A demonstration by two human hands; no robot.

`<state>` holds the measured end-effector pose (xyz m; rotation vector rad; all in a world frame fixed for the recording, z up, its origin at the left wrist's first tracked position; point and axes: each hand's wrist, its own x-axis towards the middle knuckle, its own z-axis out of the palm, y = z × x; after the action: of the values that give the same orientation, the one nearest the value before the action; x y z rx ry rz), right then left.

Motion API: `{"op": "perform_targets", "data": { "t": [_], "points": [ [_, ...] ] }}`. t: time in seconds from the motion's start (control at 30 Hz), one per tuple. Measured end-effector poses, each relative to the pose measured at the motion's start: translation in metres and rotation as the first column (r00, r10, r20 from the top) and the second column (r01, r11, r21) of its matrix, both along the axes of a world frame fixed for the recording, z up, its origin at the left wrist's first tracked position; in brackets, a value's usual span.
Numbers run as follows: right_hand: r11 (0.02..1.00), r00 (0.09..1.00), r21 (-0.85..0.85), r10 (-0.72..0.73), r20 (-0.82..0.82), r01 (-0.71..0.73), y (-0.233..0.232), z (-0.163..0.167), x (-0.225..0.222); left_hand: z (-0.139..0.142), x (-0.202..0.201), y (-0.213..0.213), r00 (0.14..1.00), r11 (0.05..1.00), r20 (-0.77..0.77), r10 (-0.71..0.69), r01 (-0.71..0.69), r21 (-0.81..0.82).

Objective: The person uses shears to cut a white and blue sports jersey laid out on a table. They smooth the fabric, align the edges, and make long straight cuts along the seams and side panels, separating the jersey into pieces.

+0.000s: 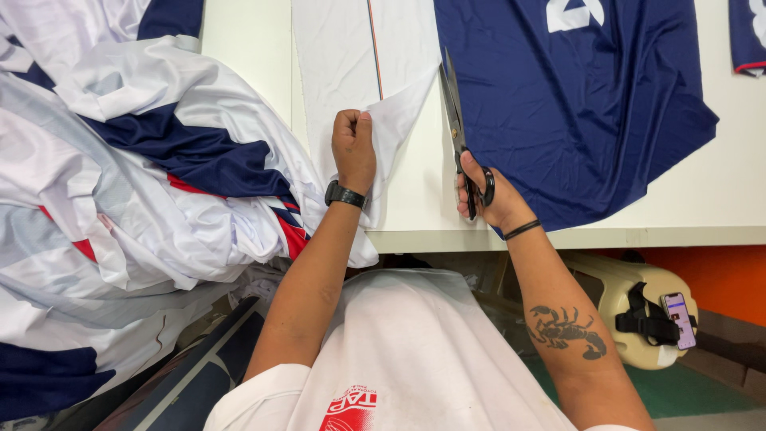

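A white table (718,209) fills the upper half of the frame. Across the whole left side lies a big heap of white, navy and red fabric (136,183), spilling over the table's edge. At upper right a navy fabric panel (590,120) is spread flat, reaching down to the table's front edge. Between them, at top centre, runs a white fabric strip (351,56) with a thin coloured line along it. The left hand (353,148), in the centre of the frame, is closed in a pinch on the strip's lifted right edge; a black watch (345,195) sits on that wrist. Just right of centre, the right hand (481,191) is closed through the handles of black scissors (459,132), whose blades point up the frame along the navy panel's left edge. A phone (679,318) sits at lower right.
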<state>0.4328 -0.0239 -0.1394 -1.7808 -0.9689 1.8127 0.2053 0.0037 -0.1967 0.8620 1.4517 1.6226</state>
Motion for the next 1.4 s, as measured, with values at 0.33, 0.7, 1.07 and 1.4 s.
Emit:
{"op": "perform_targets", "data": {
  "t": [0.33,0.7,1.07,1.4],
  "points": [
    [0.999,1.000,0.036,0.002,-0.010,-0.002,0.042,0.013,-0.021,0.006,-0.002,-0.003,1.000,0.996,0.024,-0.002,0.000,0.085],
    [0.999,0.999,0.031,-0.031,-0.011,0.031,0.043,0.009,-0.022,0.033,-0.013,0.011,0.749,0.990,-0.647,0.141,-0.092,0.109],
    [0.999,0.999,0.047,-0.001,0.033,-0.001,0.079,0.022,-0.038,0.049,-0.010,0.056,0.179,0.827,-0.807,-0.562,0.100,-0.553],
    [0.996,0.997,0.087,-0.022,0.077,0.016,0.095,0.020,-0.046,0.042,-0.011,0.059,0.202,0.825,-0.800,-0.564,0.100,-0.557]
  ]
}}
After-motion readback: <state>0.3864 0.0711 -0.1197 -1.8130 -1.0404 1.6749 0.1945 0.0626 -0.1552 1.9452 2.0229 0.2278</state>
